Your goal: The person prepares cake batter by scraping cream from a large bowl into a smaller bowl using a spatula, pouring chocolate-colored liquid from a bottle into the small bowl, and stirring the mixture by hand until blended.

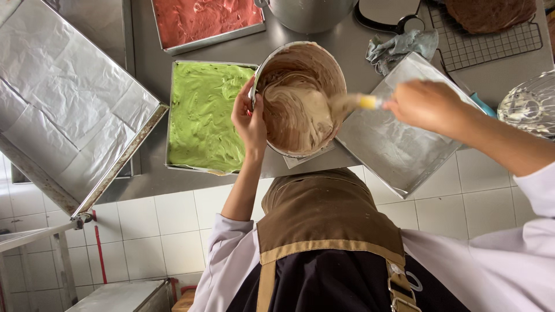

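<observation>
Big paper-lined tray (63, 110) fills upper left of frame, tilted, far from my hands. Green batter tray (202, 115) sits just left of bowl. Empty lined tray (399, 144) lies under my right hand, right of centre. Metal bowl (300, 95) at top centre, tipped, brown batter inside. My left hand (250, 118) clasps bowl rim on left side. My right hand (425, 104) clenches spatula (352, 104); its long axis runs sideways, blade reaching left into bowl.

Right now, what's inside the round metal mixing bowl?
The round metal mixing bowl holds swirled brown and cream batter, with a yellow-handled spatula dipped in. The batter covers the bowl's bottom.
</observation>
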